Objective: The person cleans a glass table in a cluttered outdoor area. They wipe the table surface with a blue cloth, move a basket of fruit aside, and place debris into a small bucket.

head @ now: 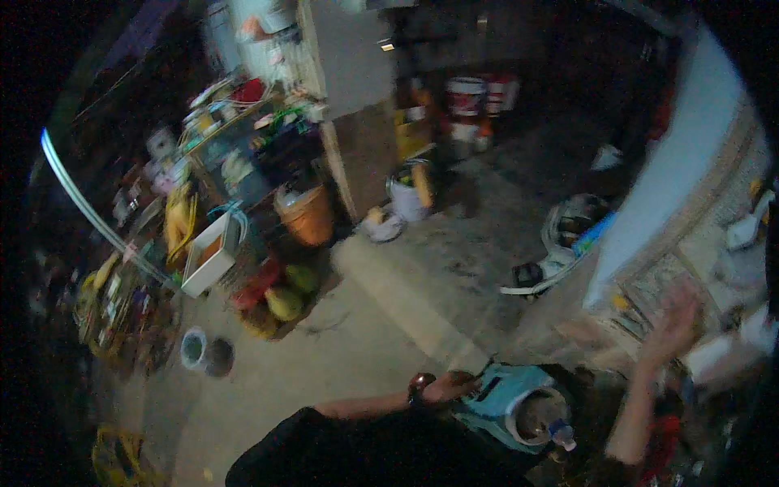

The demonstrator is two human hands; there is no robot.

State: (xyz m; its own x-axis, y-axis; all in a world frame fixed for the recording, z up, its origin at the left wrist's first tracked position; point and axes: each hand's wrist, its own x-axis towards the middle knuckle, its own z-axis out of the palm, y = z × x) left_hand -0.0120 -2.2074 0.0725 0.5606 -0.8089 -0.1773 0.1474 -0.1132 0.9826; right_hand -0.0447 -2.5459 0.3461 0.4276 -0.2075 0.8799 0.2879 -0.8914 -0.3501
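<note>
My left hand [453, 386], with a dark round band or watch at the wrist, is at the edge of a turquoise container or bag [502, 392]; blur hides whether its fingers grip it. A pale round opening [532, 420] shows in the turquoise thing, and a small clear bottle with a blue part [561, 433] lies at its rim. My right hand [675, 313] is raised at the right, blurred, its fingers apart and nothing visible in them. It is over or beside a surface holding small things, among them a yellow item [621, 302].
An orange bucket [307, 216], a white box [210, 255] and green and red round things [286, 298] stand left of a wall end [359, 152]. Farther back are a white bucket [409, 198] and paint-type pails [467, 96]. A pale blue wall edge [681, 164] curves along the right.
</note>
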